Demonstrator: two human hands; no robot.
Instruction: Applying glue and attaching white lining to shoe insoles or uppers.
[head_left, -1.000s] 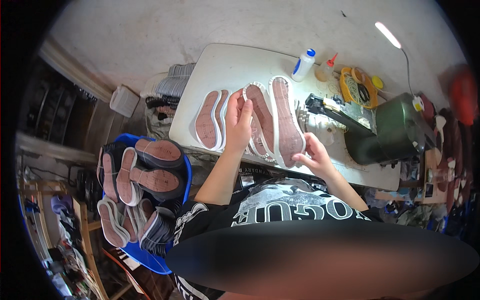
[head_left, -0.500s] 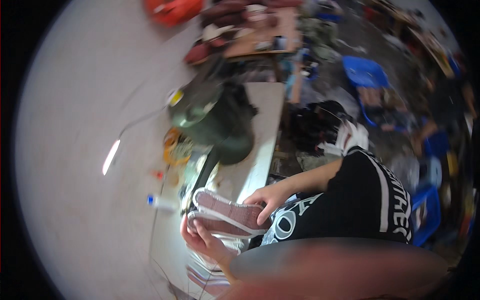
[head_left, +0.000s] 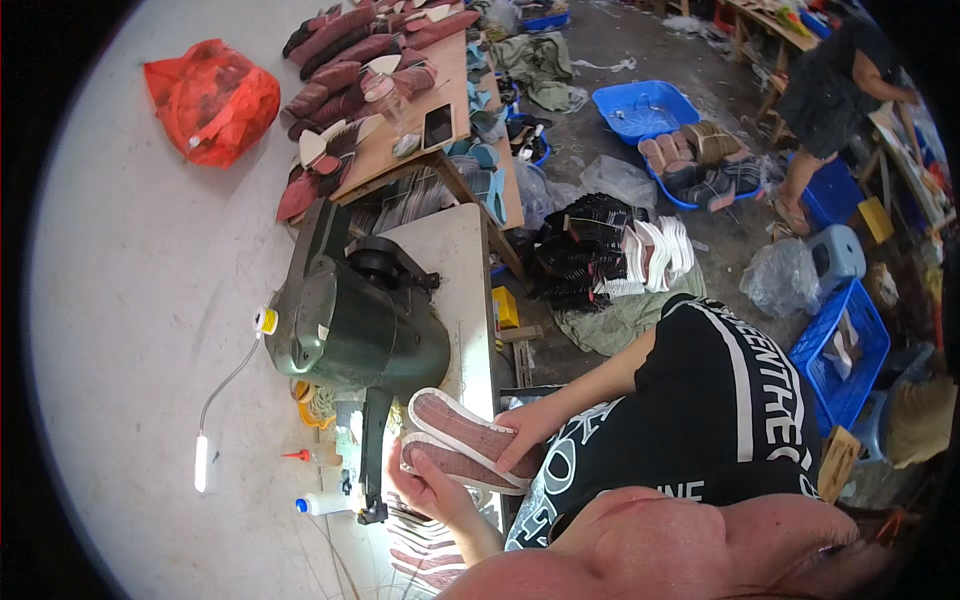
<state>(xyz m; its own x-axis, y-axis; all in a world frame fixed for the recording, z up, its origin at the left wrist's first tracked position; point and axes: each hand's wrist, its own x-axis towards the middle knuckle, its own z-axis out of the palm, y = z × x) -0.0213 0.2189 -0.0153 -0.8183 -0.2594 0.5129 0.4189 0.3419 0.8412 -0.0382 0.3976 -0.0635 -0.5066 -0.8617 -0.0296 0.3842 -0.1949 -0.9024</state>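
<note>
A pair of maroon shoe soles (head_left: 460,425) with white edging lies one partly over the other between my two hands. My left hand (head_left: 432,490) grips the ends nearest the machine arm, its thumb on top of the lower sole and its fingers mostly hidden beneath. At the opposite ends, my right hand (head_left: 528,432) holds both soles, with fingers over their upper faces. Just left of the soles is the narrow arm of a dark green sewing machine (head_left: 375,440). More maroon and white soles (head_left: 425,550) are stacked on the lit tabletop below my left hand.
A bench (head_left: 385,150) heaped with maroon shoe pieces stands beyond the machine. Glue-like bottles (head_left: 325,503) and a bendable lamp (head_left: 202,462) are at left. Bundled white pieces (head_left: 655,255) and blue baskets (head_left: 645,110) occupy the floor. Another person (head_left: 840,90) stands far right.
The whole view has swung, so the machine and bench sit farther left and the blur is gone. Both hands keep hold of the soles, which have shifted slightly right in the picture.
</note>
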